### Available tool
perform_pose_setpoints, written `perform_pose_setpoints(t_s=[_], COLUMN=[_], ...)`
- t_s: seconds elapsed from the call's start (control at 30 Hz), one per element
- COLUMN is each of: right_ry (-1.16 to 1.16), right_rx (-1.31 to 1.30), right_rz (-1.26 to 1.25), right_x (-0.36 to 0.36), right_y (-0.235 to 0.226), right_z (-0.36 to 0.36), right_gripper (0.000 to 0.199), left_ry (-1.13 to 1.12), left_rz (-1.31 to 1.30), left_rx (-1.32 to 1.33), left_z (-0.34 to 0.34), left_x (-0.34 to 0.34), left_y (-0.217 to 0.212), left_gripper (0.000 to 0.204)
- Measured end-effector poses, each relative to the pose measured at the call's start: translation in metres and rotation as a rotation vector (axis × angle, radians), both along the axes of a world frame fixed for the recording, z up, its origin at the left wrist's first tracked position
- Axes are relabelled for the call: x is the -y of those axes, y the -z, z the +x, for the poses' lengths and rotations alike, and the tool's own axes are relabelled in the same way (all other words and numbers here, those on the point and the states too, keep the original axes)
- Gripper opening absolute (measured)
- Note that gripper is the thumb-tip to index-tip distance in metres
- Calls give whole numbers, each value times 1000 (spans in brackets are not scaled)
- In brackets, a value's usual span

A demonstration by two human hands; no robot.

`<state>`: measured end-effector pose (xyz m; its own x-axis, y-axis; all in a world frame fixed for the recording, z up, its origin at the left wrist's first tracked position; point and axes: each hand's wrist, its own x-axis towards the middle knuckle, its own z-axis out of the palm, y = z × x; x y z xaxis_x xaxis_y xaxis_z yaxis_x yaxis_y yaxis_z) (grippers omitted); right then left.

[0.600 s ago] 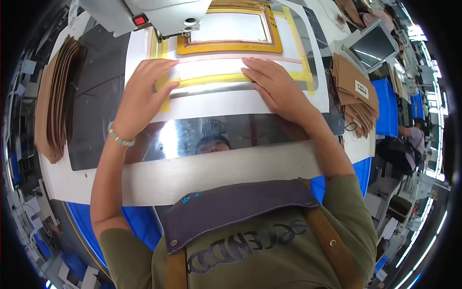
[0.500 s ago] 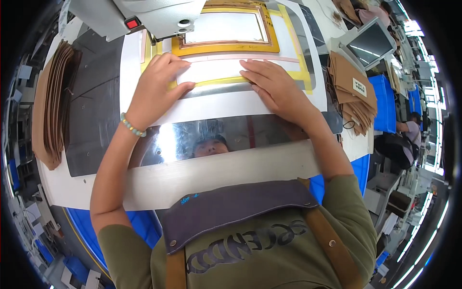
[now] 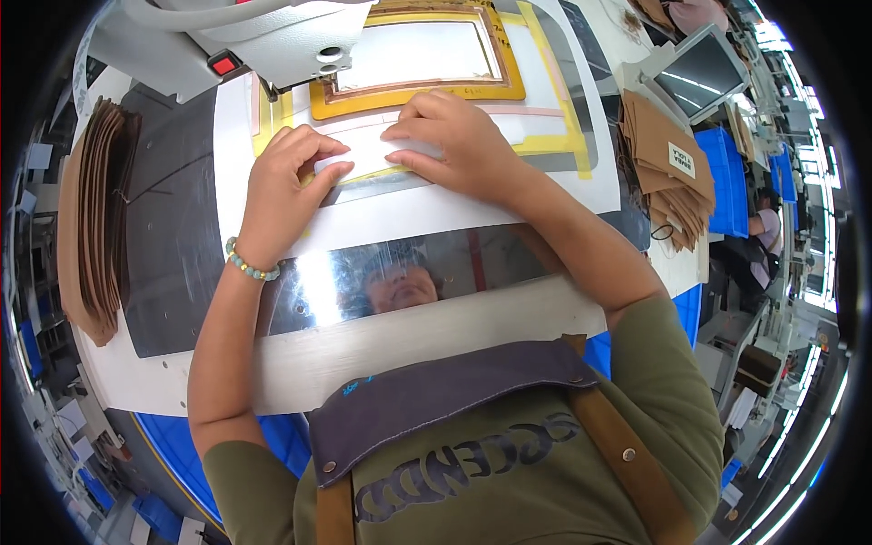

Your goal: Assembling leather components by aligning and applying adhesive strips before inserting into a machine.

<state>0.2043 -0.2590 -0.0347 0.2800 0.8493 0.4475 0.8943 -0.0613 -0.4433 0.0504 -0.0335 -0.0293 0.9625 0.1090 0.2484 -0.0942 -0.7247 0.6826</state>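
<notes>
One white panel [image 3: 368, 153], bordered with yellow tape [image 3: 549, 143], lay on a larger white sheet [image 3: 238, 186], just on the near side of a yellow frame [image 3: 507, 88]. The left hand [image 3: 295, 173] was over its left part, fingers curled and thumb drawn toward them; white material showed at the fingertips, but whether it was pinched could not be told. The right hand [image 3: 454, 145] was bent likewise over the middle, thumb near the fingers, its hold equally uncertain. A pink strip [image 3: 522, 111] ran between panel and frame. A white machine head [image 3: 282, 45] overhung the far left; a reflective metal plate [image 3: 472, 259] lay nearer the person. Brown pieces were stacked at the left [image 3: 91, 227] and right.
</notes>
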Motion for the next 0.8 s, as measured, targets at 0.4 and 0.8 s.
perform_pose_setpoints(t_s=[0.4,0.8], right_ry=[27,87], right_rx=[-111,-318], right_rz=[163,-35], right_x=[-5,7], right_y=[6,-49], right_z=[-3,29], right_gripper=[17,18], left_ry=[-50,-142], left_rz=[-199,122], left_rx=[30,187], left_z=[1,2], left_x=[1,-25], left_y=[3,-2], left_gripper=[8,12])
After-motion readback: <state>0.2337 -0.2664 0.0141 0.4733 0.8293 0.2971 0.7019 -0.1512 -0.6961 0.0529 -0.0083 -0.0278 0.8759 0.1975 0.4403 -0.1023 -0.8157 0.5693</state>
